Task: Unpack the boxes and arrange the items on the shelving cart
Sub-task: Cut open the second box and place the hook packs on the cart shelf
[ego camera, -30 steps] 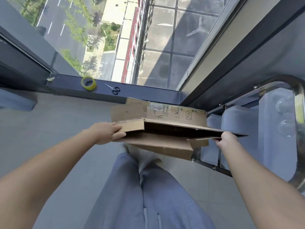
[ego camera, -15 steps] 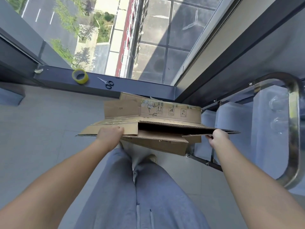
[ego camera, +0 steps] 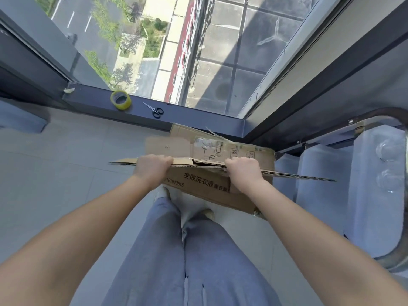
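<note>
Cardboard box (ego camera: 198, 184), brown, flattened, printed with black characters and handling symbols; held in the air above the floor (ego camera: 55, 173), in front of the person's legs. Left hand (ego camera: 152, 171) curled over its upper edge at the left. Right hand (ego camera: 244, 173) likewise curled over the same edge, further right. Shelving cart (ego camera: 393, 261), metal-framed, stands just to the right, carrying translucent containers (ego camera: 320, 184). Roll of yellow tape (ego camera: 120, 100) and scissors (ego camera: 154, 109) lie apart on the dark window sill (ego camera: 198, 123).
</note>
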Available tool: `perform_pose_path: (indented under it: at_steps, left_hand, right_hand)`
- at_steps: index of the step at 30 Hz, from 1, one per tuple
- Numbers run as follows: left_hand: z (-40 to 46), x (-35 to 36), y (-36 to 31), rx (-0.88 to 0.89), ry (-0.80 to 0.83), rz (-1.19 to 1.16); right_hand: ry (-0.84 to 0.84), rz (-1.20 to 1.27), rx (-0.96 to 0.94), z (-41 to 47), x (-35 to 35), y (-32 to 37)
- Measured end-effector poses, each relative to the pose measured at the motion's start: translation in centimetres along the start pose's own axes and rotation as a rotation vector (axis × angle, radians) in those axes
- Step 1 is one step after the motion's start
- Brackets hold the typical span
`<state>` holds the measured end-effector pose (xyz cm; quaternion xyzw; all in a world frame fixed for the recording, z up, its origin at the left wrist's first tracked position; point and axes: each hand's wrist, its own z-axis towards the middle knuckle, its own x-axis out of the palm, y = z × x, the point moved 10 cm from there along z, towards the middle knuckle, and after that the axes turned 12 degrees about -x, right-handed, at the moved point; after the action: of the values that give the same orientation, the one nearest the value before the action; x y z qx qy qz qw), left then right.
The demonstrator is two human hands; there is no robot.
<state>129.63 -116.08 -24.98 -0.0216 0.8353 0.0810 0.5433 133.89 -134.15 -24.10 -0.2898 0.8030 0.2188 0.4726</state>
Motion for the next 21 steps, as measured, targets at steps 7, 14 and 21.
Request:
perform_pose_path:
  at_steps: [7, 14, 21]
  left_hand:
    - [-4.7, -8.2, 11.4, -0.371, -0.549, -0.471]
    - [-6.4, 0.0, 17.3, -0.627, -0.073, -1.144]
    - [-6.8, 7.6, 30.5, -0.803, 0.091, -1.339]
  right_hand:
    - [-0.452, 0.177, -0.302, -0.2, -8.8, 6.0]
    - [-0.389, 0.56, -0.262, 6.6, -14.0, 14.9]
    - [-0.275, 0.956, -0.225, 17.3, -15.0, 29.9]
